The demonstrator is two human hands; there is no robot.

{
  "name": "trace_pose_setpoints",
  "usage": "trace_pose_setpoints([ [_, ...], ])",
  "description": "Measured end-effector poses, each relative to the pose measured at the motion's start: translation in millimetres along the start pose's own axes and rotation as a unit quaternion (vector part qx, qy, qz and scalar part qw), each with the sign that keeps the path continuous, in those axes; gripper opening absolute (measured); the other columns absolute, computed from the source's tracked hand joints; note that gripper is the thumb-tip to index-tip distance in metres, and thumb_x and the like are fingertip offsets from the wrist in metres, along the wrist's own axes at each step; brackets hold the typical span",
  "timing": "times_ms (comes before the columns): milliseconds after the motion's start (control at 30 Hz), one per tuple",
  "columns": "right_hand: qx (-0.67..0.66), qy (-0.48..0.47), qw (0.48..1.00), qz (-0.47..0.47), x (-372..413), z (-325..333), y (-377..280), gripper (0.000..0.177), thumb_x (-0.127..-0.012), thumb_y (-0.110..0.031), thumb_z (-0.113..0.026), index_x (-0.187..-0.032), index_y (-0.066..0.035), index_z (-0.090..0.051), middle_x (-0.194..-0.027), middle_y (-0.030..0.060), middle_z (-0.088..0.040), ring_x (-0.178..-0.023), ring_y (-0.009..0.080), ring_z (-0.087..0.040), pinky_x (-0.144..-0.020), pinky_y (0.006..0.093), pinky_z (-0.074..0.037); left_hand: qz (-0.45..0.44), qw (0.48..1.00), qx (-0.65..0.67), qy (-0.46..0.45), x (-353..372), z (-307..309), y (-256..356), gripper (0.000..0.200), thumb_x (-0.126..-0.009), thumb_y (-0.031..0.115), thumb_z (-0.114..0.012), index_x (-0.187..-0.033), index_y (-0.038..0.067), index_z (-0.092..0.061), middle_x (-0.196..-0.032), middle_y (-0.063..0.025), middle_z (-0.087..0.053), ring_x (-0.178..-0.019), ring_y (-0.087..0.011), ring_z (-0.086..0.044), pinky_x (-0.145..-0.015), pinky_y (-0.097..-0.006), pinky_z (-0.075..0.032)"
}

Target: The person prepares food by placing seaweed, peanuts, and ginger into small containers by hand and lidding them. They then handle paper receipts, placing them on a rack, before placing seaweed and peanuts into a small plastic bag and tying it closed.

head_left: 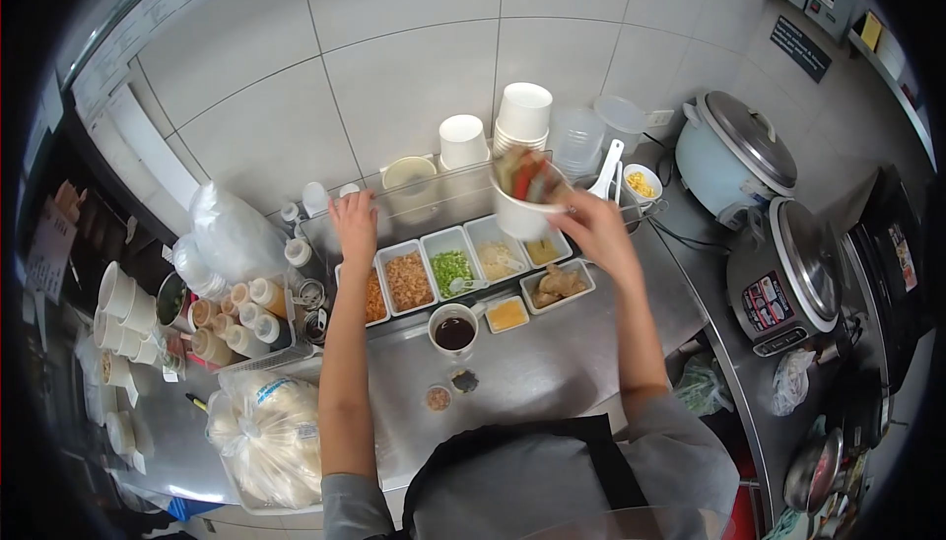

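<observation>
My right hand (591, 230) grips a white tub (522, 217) with blurred red, green and brown items in it, raised over the right end of the topping trays. At the left end, my left hand (353, 225) rests with its fingers on the upper edge of the clear lid (419, 203). Below the lid are trays of orange bits, brown crumbs (408, 281), chopped green pieces (451, 273) and pale slices (499, 258). In front stand a cup of dark liquid (454, 333), a dish of yellow sauce (507, 314) and a tray of brown pieces (558, 286).
Squeeze bottles (236, 323) and a plastic bag (266, 432) are at the left. Stacked white tubs (524, 111) stand by the wall. Two cookers, one pale blue (724, 161) and one grey (774, 284), sit at the right, with cables nearby.
</observation>
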State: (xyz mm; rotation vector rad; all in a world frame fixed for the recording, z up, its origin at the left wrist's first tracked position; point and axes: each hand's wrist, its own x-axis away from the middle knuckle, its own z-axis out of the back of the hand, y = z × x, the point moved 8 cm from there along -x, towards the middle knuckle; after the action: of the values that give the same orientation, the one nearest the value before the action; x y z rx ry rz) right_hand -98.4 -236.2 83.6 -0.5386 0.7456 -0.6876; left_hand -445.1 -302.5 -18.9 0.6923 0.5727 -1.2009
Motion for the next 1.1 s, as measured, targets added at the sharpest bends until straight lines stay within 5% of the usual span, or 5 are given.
trace_pose_setpoints([
  [433, 0.126, -0.006, 0.991, 0.039, -176, -226, 14, 0.015, -0.075, -0.012, -0.062, -0.076, 0.002, -0.064, -0.076, 0.0242, -0.062, -0.076, 0.0388, -0.061, -0.071, 0.0453, -0.048, 0.02, 0.998, -0.023, -0.05, -7, -17, -13, 0.033, -0.072, 0.013, -0.066, -0.102, 0.014, -0.053, -0.098, -0.0052, -0.056, -0.103, -0.0261, -0.049, -0.101, -0.0515, -0.028],
  [733, -0.037, 0.127, 0.975, 0.179, -79, -86, -50, 0.028, -0.086, -0.018, -0.056, -0.067, 0.001, -0.057, -0.058, 0.01, -0.055, -0.052, 0.0258, -0.048, -0.051, 0.0352, -0.038, 0.021, 1.0, -0.006, -0.004, 1, 43, 17, 0.042, -0.078, 0.004, -0.059, -0.119, 0.009, -0.051, -0.113, -0.0168, -0.055, -0.107, -0.033, -0.051, -0.084, -0.041, -0.044],
  [867, -0.287, 0.057, 0.956, -0.005, 16, -73, -11, 0.021, -0.094, -0.017, -0.044, -0.083, -0.002, -0.053, -0.05, -0.0029, -0.036, -0.047, 0.0081, -0.037, -0.045, 0.0266, -0.031, 0.124, 0.965, 0.225, 0.056, 66, 145, 64, 0.014, -0.079, 0.007, -0.061, -0.091, 0.0, -0.059, -0.081, -0.0192, -0.061, -0.072, -0.0311, -0.061, -0.062, -0.0348, -0.047],
  [933, -0.235, 0.006, 0.969, -0.068, 69, -87, 8, 0.011, -0.09, -0.007, -0.045, -0.099, -0.005, -0.05, -0.062, 0.0015, -0.044, -0.054, 0.0109, -0.041, -0.05, 0.0266, -0.035, 0.277, 0.945, 0.132, -0.116, 123, 158, 74, 0.015, -0.079, 0.012, -0.063, -0.074, 0.0, -0.055, -0.077, -0.0172, -0.06, -0.07, -0.0298, -0.06, -0.06, -0.0352, -0.045],
  [1100, -0.15, -0.294, 0.944, 0.018, 173, -167, 31, 0.043, -0.072, 0.001, -0.062, -0.111, -0.007, -0.045, -0.111, 0.017, -0.045, -0.097, 0.0276, -0.049, -0.084, 0.0341, -0.041, 0.238, 0.948, 0.11, -0.182, 253, 131, 82, 0.021, -0.072, 0.01, -0.069, -0.083, 0.004, -0.053, -0.087, -0.0134, -0.058, -0.084, -0.0306, -0.057, -0.07, -0.0382, -0.044],
])
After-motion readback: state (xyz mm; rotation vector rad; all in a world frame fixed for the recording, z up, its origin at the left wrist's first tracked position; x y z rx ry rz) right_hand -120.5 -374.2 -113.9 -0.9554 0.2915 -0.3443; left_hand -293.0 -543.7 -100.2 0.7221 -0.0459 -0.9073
